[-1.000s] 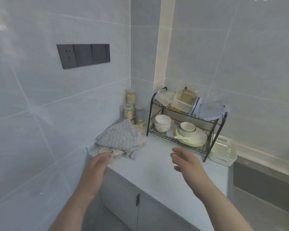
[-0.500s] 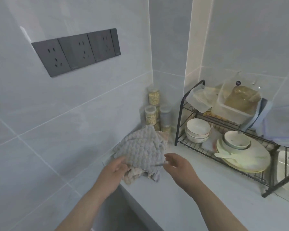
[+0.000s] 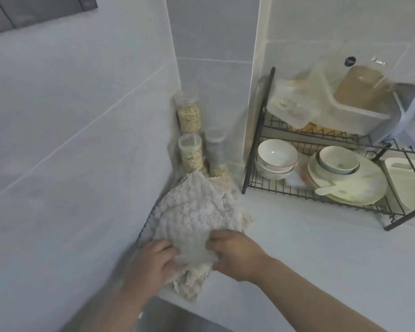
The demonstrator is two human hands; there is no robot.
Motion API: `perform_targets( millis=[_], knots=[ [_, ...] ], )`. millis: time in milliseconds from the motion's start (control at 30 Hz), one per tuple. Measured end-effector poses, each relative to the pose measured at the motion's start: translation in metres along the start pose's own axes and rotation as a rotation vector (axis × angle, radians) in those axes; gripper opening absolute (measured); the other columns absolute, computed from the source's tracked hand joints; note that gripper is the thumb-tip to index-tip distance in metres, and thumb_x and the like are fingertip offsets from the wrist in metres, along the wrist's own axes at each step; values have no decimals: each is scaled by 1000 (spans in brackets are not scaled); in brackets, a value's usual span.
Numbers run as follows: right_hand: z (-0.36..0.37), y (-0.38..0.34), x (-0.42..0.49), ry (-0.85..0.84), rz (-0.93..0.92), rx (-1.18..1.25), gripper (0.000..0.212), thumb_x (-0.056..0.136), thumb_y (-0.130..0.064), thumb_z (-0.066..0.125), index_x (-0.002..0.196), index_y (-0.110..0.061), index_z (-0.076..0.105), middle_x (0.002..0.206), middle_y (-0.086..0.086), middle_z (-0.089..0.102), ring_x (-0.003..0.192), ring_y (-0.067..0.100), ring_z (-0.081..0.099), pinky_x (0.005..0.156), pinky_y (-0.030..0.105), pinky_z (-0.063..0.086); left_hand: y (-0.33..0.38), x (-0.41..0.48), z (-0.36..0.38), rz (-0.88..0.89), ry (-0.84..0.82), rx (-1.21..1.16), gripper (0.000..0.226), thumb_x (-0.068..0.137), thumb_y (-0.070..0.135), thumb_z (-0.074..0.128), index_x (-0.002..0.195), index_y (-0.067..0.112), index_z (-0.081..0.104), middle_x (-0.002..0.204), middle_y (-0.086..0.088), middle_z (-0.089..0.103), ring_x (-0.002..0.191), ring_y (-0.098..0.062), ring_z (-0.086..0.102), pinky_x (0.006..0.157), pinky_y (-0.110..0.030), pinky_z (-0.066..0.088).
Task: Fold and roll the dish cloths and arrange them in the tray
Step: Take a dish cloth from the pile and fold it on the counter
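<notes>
Grey cloths (image 3: 192, 216) — blurred — in left grip (image 3: 151, 262), right grip (image 3: 237, 255).

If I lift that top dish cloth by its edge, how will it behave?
Probably floppy: the top dish cloth bunches where the left hand and right hand grip it. Likely light, being thin. Its nubby weave should resist slipping.

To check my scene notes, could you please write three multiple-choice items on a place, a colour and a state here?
1. The dish cloths lie: A in a sink; B on the counter before the jars; C on the floor.
2. The dish rack is: A white; B black; C red.
3. The left hand and right hand: A hang idle; B point upward; C grip the dish cloths.
B, the pile sits by the jars; B, its wire is dark; C, both curl round the near edge.
</notes>
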State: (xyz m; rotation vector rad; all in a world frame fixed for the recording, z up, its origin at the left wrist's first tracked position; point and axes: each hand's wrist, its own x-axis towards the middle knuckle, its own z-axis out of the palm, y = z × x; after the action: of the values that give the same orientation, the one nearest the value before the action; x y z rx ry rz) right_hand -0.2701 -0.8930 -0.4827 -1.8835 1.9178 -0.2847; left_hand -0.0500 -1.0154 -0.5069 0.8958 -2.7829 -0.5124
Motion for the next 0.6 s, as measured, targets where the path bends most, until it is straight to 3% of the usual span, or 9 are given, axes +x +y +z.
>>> perform_targets(
  millis=[133,267,333,433,500,600],
  knots=[
    [24,7,12,134,-17,-20,32,76,-40,61,103,-22,65,105,-3,59,97,24,56,87,38,48,-14,7,3,38,108,-105,32,76,37,50,90,27,77,96,19,68,90,4,52,77,-11,42],
    [28,13,15,244,-57,75,24,88,-36,49,88,-21,69,95,-7,63,90,15,56,85,28,47,-22,9,12,-19,181,-200,24,74,32,58,89,26,76,88,35,61,94,14,51,84,2,33],
    [25,13,16,289,-30,171,27,95,-31,45,77,-19,60,81,-7,60,81,11,53,76,24,44,-27,10,19,-34,205,-247,21,75,33,59,90,29,73,92,31,62,94,12,52,83,0,34],
    [21,12,24,367,10,217,28,99,-32,43,79,-17,55,72,-7,57,70,8,50,68,28,43,-32,13,24,3,298,-196,21,81,32,55,94,27,71,90,24,66,86,6,55,79,-12,41],
    [12,8,31,456,-8,226,26,99,-34,44,79,-20,54,69,-7,56,67,8,50,65,24,42,-32,21,22,34,437,-120,25,85,26,51,98,18,70,92,8,69,83,-3,55,71,-17,38],
    [-4,1,38,607,-10,278,16,96,-37,50,89,-26,60,71,-13,57,67,0,53,62,18,43,-23,37,8,85,631,-34,34,91,25,43,108,8,67,100,-8,70,90,-20,59,77,-23,40]
  ],
)
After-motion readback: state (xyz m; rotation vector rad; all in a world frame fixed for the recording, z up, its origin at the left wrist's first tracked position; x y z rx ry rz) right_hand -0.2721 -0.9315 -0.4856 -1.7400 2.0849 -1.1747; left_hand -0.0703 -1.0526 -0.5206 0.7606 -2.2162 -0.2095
